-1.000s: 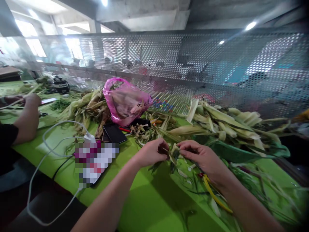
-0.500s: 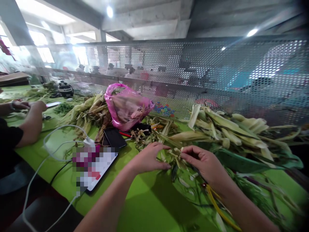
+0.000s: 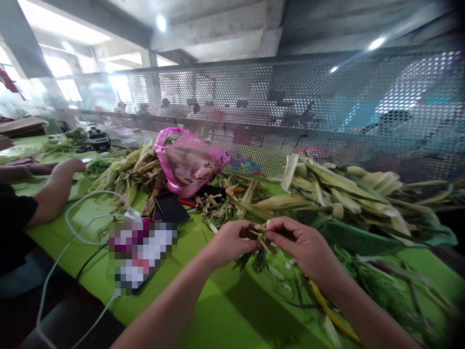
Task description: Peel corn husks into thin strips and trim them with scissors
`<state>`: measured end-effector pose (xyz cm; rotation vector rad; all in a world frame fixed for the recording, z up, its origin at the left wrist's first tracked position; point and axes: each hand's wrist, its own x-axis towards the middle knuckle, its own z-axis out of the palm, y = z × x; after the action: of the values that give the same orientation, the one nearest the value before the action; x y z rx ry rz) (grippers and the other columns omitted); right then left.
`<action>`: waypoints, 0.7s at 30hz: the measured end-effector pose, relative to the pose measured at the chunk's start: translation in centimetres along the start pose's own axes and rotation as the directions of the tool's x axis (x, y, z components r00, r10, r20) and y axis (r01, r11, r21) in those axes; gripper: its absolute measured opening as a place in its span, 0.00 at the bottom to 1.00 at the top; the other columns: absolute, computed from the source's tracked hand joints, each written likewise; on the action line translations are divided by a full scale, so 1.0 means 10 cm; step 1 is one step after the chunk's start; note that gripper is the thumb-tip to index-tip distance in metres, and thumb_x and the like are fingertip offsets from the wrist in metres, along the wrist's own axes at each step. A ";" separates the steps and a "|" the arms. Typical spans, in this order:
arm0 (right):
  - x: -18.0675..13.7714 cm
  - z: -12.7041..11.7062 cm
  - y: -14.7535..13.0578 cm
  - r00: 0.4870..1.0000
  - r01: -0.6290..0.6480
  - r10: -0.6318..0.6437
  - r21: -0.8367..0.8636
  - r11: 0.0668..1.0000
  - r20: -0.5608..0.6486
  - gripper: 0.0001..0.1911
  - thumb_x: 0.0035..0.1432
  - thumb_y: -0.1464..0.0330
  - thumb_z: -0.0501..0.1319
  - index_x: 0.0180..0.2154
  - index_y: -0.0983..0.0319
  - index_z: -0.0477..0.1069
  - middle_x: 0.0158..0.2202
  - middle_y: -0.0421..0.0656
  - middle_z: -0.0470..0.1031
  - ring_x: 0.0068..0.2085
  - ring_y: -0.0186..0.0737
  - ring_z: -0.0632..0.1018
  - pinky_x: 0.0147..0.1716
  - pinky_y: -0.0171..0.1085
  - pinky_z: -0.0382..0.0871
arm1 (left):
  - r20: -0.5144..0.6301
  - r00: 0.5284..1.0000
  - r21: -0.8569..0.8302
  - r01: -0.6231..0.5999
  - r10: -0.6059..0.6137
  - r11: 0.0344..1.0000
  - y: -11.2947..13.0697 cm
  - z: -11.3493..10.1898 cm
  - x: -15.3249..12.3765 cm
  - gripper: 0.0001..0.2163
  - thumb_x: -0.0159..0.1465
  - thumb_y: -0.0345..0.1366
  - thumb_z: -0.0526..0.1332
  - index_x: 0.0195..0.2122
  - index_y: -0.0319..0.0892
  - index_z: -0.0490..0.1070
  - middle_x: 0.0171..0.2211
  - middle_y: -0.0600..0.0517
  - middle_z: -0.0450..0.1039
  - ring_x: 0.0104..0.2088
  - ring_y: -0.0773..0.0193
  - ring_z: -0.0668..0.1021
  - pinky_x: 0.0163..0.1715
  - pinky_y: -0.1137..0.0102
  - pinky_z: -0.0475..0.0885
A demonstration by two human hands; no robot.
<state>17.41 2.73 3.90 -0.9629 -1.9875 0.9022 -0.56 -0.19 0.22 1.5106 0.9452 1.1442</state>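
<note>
My left hand [image 3: 232, 242] and my right hand [image 3: 300, 245] meet over the green table [image 3: 218, 310], both pinched on a small bundle of pale corn-husk strips [image 3: 262, 233]. The fingertips of both hands press on the strips from either side. Darker green leaves hang below the bundle. A heap of corn husks [image 3: 341, 194] lies just behind my right hand, on a green bag [image 3: 356, 240].
A pink plastic bag [image 3: 189, 162] stands behind a dark phone [image 3: 170, 208]. A lit phone [image 3: 141, 249] with a white charging cable [image 3: 72, 228] lies at left. Another person's arm [image 3: 54, 191] rests at far left. A perforated metal screen [image 3: 290, 106] backs the table.
My left hand, spread flat over the strips half a second ago, has closed on them again beside my right hand. The other person's arm shifted slightly right.
</note>
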 end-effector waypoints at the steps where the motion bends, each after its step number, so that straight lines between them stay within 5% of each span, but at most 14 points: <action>1: -0.01 0.00 -0.01 1.000 0.020 -0.020 -0.025 0.999 0.001 0.11 0.54 0.58 0.64 0.32 0.60 0.74 0.33 0.43 0.77 0.36 0.42 0.76 0.37 0.38 0.70 | 0.012 0.999 -0.084 0.031 -0.030 0.996 -0.01 0.01 0.01 0.13 0.53 0.38 0.67 0.37 0.37 0.74 0.34 0.48 0.76 0.35 0.63 0.75 0.37 0.71 0.68; 9: -0.04 -0.04 -0.02 0.983 0.154 -0.170 -0.179 0.972 -0.076 0.07 0.58 0.62 0.60 0.33 0.58 0.73 0.46 0.46 0.75 0.46 0.47 0.76 0.45 0.42 0.69 | -0.071 0.987 -0.314 0.114 -0.144 0.942 -0.10 0.03 0.04 0.21 0.44 0.42 0.74 0.36 0.37 0.74 0.30 0.50 0.75 0.30 0.68 0.73 0.35 0.72 0.67; 14: -0.02 -0.06 0.00 0.997 0.065 -0.074 -0.220 0.973 -0.034 0.11 0.59 0.59 0.58 0.34 0.58 0.72 0.31 0.42 0.75 0.33 0.42 0.75 0.34 0.38 0.68 | -0.113 0.983 -0.328 0.099 -0.143 0.940 -0.11 0.01 0.05 0.22 0.46 0.43 0.73 0.39 0.37 0.74 0.28 0.51 0.75 0.29 0.69 0.73 0.34 0.72 0.66; 21: -0.02 -0.02 0.00 0.999 0.031 -0.024 -0.242 0.970 0.031 0.12 0.60 0.58 0.57 0.32 0.58 0.71 0.28 0.40 0.75 0.31 0.40 0.74 0.32 0.36 0.66 | -0.101 0.987 -0.387 0.077 -0.125 0.919 -0.08 0.03 0.04 0.22 0.42 0.42 0.75 0.37 0.37 0.75 0.30 0.50 0.76 0.30 0.68 0.74 0.35 0.72 0.67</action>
<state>17.66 2.57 3.92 -1.0586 -2.1659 0.6702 -0.13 0.29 -0.46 1.0733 0.8138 1.2734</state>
